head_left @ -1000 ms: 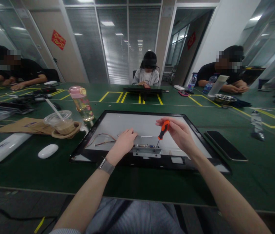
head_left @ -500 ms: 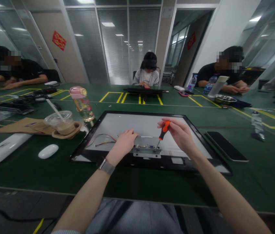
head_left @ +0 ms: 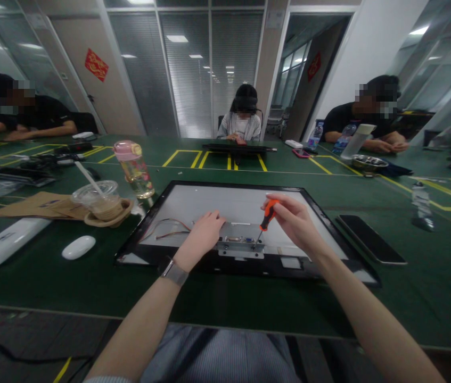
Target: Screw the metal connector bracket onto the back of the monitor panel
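Dim, cool indoor light is falling across a dark green worktop [head_left: 225, 300].
Pale lamp reflections [head_left: 177, 39] are gleaming in the glass partition [head_left: 139, 80], while stripes of brightness are showing at the blinds [head_left: 189, 111]. The metal bowl [head_left: 370, 169] is glinting, and the floor [head_left: 29, 330] is sinking into gloom. Wide-angle distortion is tilting the walls [head_left: 372, 48] outward and stretching shapes near the side edges. Contrast is looking flat, the ports [head_left: 239, 240] are blurring slightly, and mosaic squares [head_left: 388, 109] are masking small spots.
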Action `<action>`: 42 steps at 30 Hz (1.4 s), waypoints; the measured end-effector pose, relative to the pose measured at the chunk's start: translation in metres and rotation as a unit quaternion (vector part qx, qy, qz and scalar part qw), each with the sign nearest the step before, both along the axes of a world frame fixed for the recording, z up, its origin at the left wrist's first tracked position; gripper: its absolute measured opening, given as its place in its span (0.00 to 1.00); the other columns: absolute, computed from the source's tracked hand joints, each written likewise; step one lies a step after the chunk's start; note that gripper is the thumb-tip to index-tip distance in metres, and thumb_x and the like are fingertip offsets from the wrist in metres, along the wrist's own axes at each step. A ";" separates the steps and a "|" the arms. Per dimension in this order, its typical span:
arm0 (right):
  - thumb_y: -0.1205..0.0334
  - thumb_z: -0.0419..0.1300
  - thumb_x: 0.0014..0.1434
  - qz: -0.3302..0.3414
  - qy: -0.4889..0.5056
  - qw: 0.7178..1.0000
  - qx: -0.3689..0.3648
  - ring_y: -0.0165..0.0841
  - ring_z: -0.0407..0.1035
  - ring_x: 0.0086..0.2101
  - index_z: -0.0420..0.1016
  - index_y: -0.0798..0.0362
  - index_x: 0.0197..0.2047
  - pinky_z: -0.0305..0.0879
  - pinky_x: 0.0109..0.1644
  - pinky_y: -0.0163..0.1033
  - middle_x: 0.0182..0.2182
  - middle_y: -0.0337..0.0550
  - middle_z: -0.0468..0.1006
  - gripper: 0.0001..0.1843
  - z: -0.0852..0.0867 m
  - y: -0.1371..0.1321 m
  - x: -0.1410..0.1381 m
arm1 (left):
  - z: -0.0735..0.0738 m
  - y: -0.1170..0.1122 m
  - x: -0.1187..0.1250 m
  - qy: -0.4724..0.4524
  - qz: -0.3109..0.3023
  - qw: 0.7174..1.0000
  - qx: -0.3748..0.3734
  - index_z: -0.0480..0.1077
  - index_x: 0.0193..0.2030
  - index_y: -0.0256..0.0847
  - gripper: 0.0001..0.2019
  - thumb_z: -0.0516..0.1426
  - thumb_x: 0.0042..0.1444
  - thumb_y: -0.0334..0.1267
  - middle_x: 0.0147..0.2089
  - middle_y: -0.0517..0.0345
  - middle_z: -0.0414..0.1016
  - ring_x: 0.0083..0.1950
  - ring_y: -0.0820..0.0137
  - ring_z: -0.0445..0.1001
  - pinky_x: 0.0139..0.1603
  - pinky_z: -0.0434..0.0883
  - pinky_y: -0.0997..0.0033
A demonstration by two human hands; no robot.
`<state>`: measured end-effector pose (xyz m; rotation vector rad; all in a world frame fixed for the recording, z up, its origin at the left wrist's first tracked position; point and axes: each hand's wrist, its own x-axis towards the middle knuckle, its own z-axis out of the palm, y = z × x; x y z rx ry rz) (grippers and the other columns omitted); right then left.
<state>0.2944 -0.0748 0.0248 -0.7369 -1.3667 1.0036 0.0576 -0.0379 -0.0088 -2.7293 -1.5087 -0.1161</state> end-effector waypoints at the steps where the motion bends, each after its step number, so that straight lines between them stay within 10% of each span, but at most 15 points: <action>1: 0.49 0.68 0.58 0.020 0.007 1.000 -0.010 0.37 0.75 0.40 0.82 0.40 0.44 0.70 0.51 0.49 0.37 0.39 0.81 0.12 0.002 -0.001 -0.001 | 0.000 0.000 0.000 -0.001 -0.001 1.000 -0.002 0.72 0.55 0.38 0.21 0.45 0.62 0.21 0.52 0.45 0.71 0.53 0.60 0.72 0.54 0.70 0.62; 8: 0.51 0.67 0.59 0.092 0.047 0.994 -0.042 0.39 0.76 0.45 0.81 0.41 0.42 0.67 0.58 0.53 0.40 0.39 0.82 0.08 0.009 -0.004 -0.004 | 0.001 -0.002 0.000 -0.008 -0.003 1.000 0.008 0.72 0.55 0.38 0.21 0.46 0.62 0.21 0.52 0.46 0.71 0.52 0.60 0.72 0.53 0.70 0.63; 20: 0.58 0.74 0.48 0.011 0.018 1.000 -0.022 0.35 0.73 0.38 0.79 0.43 0.33 0.70 0.51 0.47 0.34 0.35 0.76 0.10 0.003 0.001 -0.001 | 0.000 -0.002 0.000 -0.005 -0.008 1.000 0.015 0.72 0.54 0.37 0.20 0.46 0.62 0.21 0.51 0.46 0.72 0.52 0.59 0.72 0.53 0.71 0.62; 33: 0.50 0.64 0.62 0.039 -0.003 0.999 0.011 0.39 0.76 0.45 0.77 0.40 0.47 0.71 0.55 0.53 0.43 0.40 0.81 0.11 -0.002 0.003 -0.002 | -0.003 0.000 -0.001 -0.004 -0.010 1.000 0.022 0.72 0.54 0.38 0.21 0.46 0.62 0.21 0.51 0.45 0.71 0.52 0.59 0.72 0.53 0.71 0.60; 42: 0.60 0.60 0.64 -0.080 -0.151 0.980 0.099 0.35 0.76 0.38 0.68 0.46 0.59 0.77 0.45 0.48 0.40 0.41 0.78 0.20 -0.002 -0.003 -0.005 | 0.004 -0.004 0.000 -0.002 -0.012 1.000 0.009 0.72 0.55 0.37 0.21 0.46 0.62 0.21 0.52 0.44 0.71 0.52 0.59 0.72 0.52 0.71 0.61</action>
